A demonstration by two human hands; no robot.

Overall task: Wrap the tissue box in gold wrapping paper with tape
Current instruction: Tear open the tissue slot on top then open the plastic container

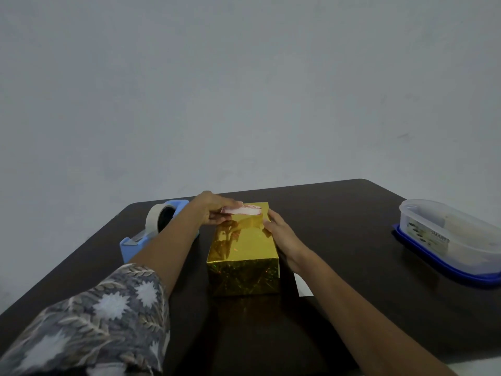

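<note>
The tissue box (242, 256), covered in shiny gold wrapping paper, stands lengthwise in the middle of the dark table (339, 213). Its near end is folded flat. At its far end my left hand (214, 207) pinches a flap of paper (248, 210) whose white underside shows, holding it over the box top. My right hand (279, 232) rests against the far right edge of the box, fingers touching the gold paper there. A blue tape dispenser (151, 229) with a white tape roll sits just left of my left forearm.
A clear plastic container (450, 237) on a blue lid sits at the table's right edge. A white paper scrap (303, 286) lies under my right forearm beside the box. A plain grey wall stands behind the table.
</note>
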